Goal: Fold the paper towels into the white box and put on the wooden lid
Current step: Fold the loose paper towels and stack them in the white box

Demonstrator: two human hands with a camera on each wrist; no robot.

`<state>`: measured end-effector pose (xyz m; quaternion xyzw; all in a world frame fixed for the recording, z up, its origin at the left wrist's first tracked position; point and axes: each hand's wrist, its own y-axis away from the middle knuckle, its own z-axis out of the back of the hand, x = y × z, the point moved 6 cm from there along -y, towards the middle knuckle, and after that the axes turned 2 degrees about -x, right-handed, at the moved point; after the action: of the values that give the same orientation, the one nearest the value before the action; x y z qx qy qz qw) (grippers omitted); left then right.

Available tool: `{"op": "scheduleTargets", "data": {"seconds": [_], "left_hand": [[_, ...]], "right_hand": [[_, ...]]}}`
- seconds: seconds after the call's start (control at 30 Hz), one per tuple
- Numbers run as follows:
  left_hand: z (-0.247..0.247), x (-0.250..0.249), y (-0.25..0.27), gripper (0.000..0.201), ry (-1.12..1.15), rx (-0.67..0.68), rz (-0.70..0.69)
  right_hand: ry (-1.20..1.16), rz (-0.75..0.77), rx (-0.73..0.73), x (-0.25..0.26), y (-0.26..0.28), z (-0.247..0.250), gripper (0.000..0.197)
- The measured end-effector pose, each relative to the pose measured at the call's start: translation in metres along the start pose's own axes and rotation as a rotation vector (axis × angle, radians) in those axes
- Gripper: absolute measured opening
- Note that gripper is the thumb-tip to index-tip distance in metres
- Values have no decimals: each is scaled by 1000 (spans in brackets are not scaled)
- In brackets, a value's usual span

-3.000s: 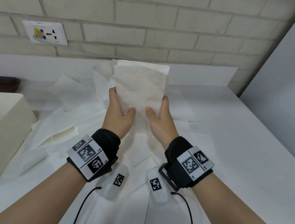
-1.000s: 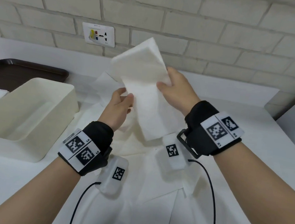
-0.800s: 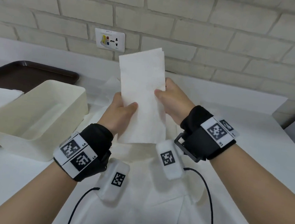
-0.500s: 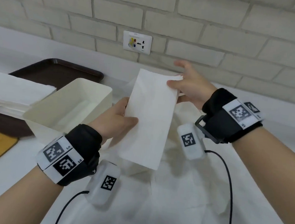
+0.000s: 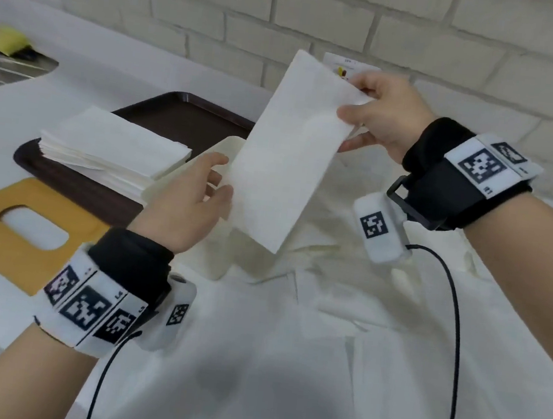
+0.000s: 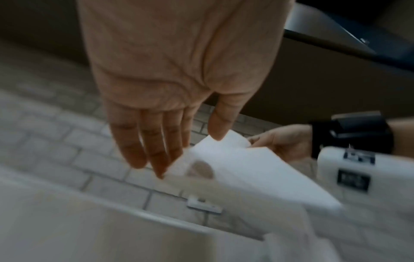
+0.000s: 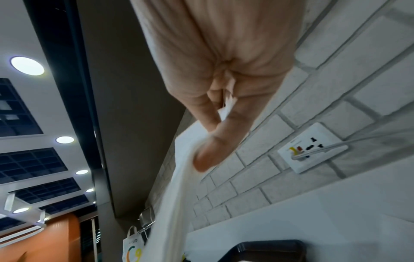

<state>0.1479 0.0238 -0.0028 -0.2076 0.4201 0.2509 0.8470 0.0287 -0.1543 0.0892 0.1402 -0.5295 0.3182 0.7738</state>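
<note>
The folded paper towel [image 5: 285,148] hangs in the air between the hands, its top corner pinched by the right hand [image 5: 387,113] and its lower edge touched by the loosely spread fingers of the left hand [image 5: 186,204] (nothing gripped there), with the white box [image 5: 182,178] just behind the left hand and the wooden lid [image 5: 21,232] to its left.

The right hand [image 5: 387,115] pinches the upper right corner of a folded paper towel [image 5: 291,156] held in the air, while the left hand [image 5: 187,204], fingers relaxed, touches its lower left edge with thumb and fingertips. Behind the left hand stands the white box [image 5: 182,178], mostly hidden, beside a dark tray [image 5: 182,116] carrying a stack of folded towels [image 5: 113,149]. The wooden lid [image 5: 24,232] lies flat on the surface [image 5: 512,339] at the left, and unfolded towels [image 5: 341,320] spread below both hands.
</note>
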Motion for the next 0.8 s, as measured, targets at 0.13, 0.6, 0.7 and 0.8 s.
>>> {"op": "scheduleTargets", "data": {"seconds": [0.13,0.6,0.7,0.8], "left_hand": [[6,29,13,51,-468,139,32],[9,59,53,27,-597,2,-155],[12,61,59,38,-572,0,-180],[13,64,64,41,-548,-1,-179]], "right_hand": [[-23,96,-120,16,-17,-13,26],[115,88,52,-18,-21,-106,22],[69,60,139,-26,-14,-123,28],[-13,6,176,-33,-11,-133,30]]}}
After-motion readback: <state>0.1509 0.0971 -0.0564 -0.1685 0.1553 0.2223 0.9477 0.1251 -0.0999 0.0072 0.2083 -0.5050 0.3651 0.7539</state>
